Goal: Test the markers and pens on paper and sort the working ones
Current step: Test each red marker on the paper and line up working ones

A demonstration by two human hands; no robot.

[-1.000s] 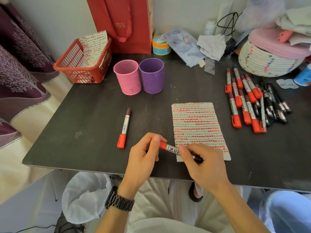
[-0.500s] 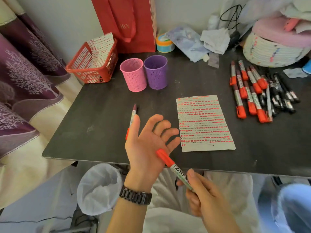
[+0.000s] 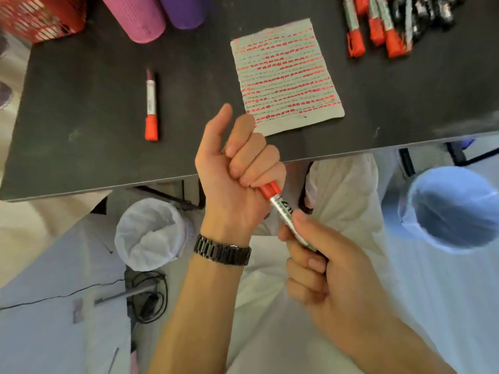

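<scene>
Head view. Holds a red-capped marker in both hands, just off the near edge of the tabletop. Curls the fingers of the left hand tight round the red cap; clamps the right hand on the barrel, thumb on top. Shows the scribbled paper flat on the tabletop just beyond the left hand, a second marker lying alone to its left, a marker pile far right, a pink cup and a purple cup at the far edge.

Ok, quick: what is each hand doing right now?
Left hand: closed, fingers curled round the red cap of the marker.
Right hand: closed, gripping the same marker's barrel.
</scene>
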